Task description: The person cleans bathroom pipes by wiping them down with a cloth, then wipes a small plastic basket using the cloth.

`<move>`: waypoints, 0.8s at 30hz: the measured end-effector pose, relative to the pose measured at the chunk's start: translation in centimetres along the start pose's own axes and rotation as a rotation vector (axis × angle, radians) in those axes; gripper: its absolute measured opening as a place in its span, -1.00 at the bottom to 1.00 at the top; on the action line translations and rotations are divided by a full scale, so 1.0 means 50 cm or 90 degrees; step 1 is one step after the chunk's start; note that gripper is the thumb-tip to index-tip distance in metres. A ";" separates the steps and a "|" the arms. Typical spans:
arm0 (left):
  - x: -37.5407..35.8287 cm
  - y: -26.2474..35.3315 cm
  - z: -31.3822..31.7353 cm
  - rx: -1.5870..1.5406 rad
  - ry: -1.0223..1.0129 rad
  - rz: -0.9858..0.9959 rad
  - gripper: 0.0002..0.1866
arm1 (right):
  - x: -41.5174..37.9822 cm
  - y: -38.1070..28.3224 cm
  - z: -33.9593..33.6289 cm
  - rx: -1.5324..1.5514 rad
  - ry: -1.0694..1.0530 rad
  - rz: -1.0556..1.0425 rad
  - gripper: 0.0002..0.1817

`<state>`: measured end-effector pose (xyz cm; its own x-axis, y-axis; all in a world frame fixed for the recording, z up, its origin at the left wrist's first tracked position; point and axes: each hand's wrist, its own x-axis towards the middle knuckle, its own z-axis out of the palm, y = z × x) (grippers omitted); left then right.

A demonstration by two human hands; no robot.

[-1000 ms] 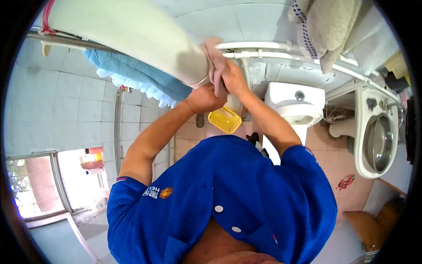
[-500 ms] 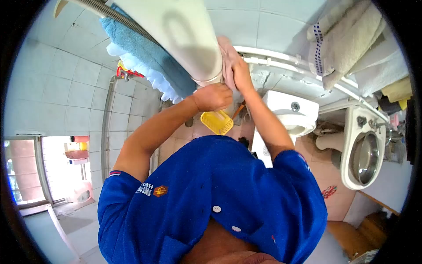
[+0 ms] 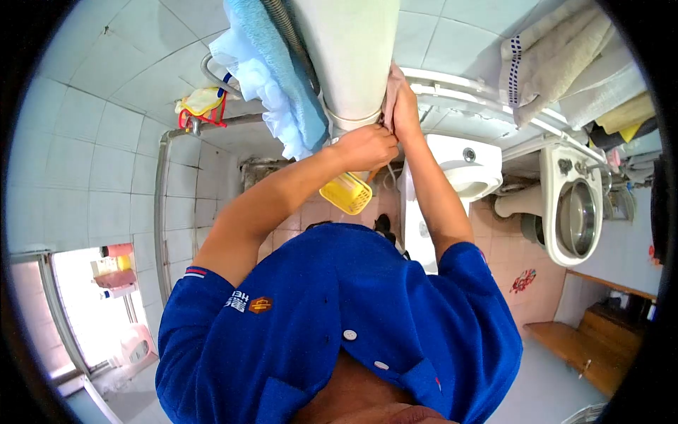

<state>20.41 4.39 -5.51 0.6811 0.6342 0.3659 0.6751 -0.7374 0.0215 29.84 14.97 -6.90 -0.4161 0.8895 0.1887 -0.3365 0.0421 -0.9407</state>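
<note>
Head view. The right hand (image 3: 405, 113) is raised at the side of a thick, pale pipe (image 3: 346, 56), with its grip closed on a pinkish cloth (image 3: 393, 88). The cloth lies along that side of the pipe, near the collar (image 3: 353, 121). This placement probably keeps a soft layer between fingers and pipe. The left hand (image 3: 364, 148) is set lower, just below the collar. Its fingers are curled closed beside the lower edge of the cloth; whether they pinch that edge cannot be told. With the hands close together, the cloth is probably easier to control around the curve.

The blue towel (image 3: 300, 71) hangs on the opposite side of the pipe from the cloth, apart from the right hand's working side. The yellow basket (image 3: 346, 194) is seen below the left forearm. The grey towel (image 3: 554, 56) hangs by the white rail (image 3: 452, 88), well apart from both hands.

Differences from the earlier frame: the pipe, formerly slanted across the view, now appears nearly upright. The cloth, formerly broad, is seen as a narrower strip. Both hands appear farther to the right in the view; the cloth remains in the right hand.
</note>
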 end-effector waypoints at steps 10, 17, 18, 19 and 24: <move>-0.003 0.003 0.007 0.001 -0.090 -0.071 -0.84 | -0.068 -0.075 0.037 -0.179 0.100 -0.099 -0.47; 0.008 0.011 0.001 0.060 -0.095 -0.053 -0.88 | -0.020 -0.021 0.005 0.067 -0.039 0.052 -0.46; 0.010 0.012 0.002 0.065 -0.099 -0.063 -0.88 | -0.024 -0.019 0.004 0.127 -0.045 0.059 -0.46; 0.009 0.013 0.003 0.073 -0.103 -0.055 -0.89 | -0.029 -0.023 0.006 0.187 -0.050 0.067 -0.47; 0.004 0.015 0.002 0.140 -0.138 -0.082 -0.90 | -0.034 -0.033 0.011 -0.057 0.043 0.008 -0.49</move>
<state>21.07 3.97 -5.53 0.6144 0.7714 0.1657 0.7887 -0.5950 -0.1545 30.62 13.15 -5.49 -0.3603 0.9190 0.1603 -0.2533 0.0690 -0.9649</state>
